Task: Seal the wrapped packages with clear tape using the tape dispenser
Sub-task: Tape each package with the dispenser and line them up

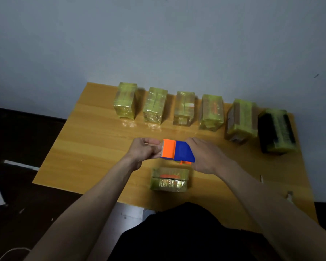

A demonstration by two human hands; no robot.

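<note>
- I see both forearms reaching fwd from the bottom of the view, hands meeting above the desk (pixel 94 129) centre.
- R hand (pixel 205 157): curled over the blue rear of the tape dispenser (pixel 177 152), knuckles up, grip closed round its body; fingers wrap the far/under side, so I can't see the tips.
- L hand (pixel 144 151): fingers curled, thumb on top, pinching at the orange front end of the dispenser where a bit of clear tape (pixel 161 150) shows at the edge. Grip narrow, a pinch on the tape end as far as I can tell.
- Dispenser held up off the desk between both hands, orange half to the left, blue half to the right, an orange part poking out below.
- Near package (pixel 169 178): 1 pc, yellow-green wrap, lying flat on the desk just below the dispenser, betw the two wrists; not touched by either hand.
- Back row: 6 wrapped packages along the far desk edge near the wall (pixel 158 34). From left: package 1 (pixel 125 100), 2 (pixel 155 104), 3 (pixel 184 108), 4 (pixel 212 112), 5 (pixel 242 121), all yellow-green; no. 6 (pixel 277 130) dark/black inside w/ yellowish wrap.
- Total pkgs: 7. Dispensers: 1.
- Row pkgs stand apart from each other, small gaps betw them.
- 2 small pale bits at the right desk edge (pixel 261 178), too small to ID.
</note>
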